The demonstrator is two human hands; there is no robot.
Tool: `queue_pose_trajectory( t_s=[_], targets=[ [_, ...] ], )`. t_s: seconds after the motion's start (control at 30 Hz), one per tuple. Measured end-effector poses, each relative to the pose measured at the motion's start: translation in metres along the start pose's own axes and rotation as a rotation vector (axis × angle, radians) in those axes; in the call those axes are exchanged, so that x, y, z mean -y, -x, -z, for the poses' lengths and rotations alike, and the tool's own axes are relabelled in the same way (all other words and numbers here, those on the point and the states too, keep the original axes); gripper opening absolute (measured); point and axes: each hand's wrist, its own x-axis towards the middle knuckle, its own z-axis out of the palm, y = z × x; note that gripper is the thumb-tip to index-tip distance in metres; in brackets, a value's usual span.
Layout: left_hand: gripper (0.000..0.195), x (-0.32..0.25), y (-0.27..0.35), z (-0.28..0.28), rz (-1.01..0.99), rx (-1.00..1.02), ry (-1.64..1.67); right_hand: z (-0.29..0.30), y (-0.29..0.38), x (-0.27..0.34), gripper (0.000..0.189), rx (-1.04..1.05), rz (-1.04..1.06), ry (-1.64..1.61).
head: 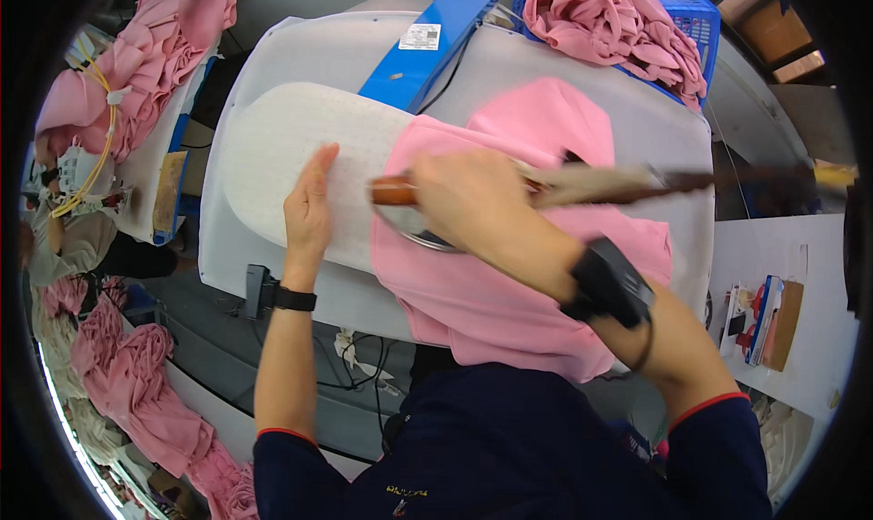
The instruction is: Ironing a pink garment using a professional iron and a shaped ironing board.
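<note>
My right hand (pixel 470 196) is closed around the handle of a steam iron (pixel 394 191), whose metal soleplate edge shows low over a pink garment (pixel 436 288). A blurred, cloth-wrapped hose (pixel 593 184) trails from the iron to the right. The garment lies over the right part of a padded white pressing board (pixel 286 158) and hangs past its near edge. Left of the fabric, my left hand (pixel 312 206) is held edge-on over the board, fingers extended, with nothing in it. Both wrists wear black straps with devices.
A blue metal arm (pixel 436 39) crosses the white padded table (pixel 273 56) behind the board. At the back right, a blue plastic crate (pixel 709 42) holds pink fabric (pixel 614 22). Another person (pixel 75 240) works at the far left near pink cloth. A white side table (pixel 818 267) stands right.
</note>
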Motion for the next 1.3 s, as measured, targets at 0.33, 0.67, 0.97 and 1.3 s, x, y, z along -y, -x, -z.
queue_pose_trajectory(
  t_s=[0.33, 0.67, 0.97, 1.3],
  targets=[
    [0.042, -0.004, 0.019, -0.005, -0.029, -0.223, -0.017, 0.051, 0.078, -0.083, 0.027, 0.249, 0.151, 0.198],
    [0.031, -0.118, -0.018, -0.101, 0.019, -0.077, -0.532, 0.078, 0.359, -0.275, 0.058, 0.033, -0.774, 0.206],
    [0.024, -0.137, 0.090, 0.074, 0.334, 0.047, -0.308, -0.024, 0.303, -0.242, 0.056, -0.370, -0.203, -0.183],
    [0.026, -0.171, 0.077, -0.043, -0.125, -0.090, -0.365, -0.036, 0.337, -0.148, 0.043, -0.559, -0.253, -0.082]
  ],
)
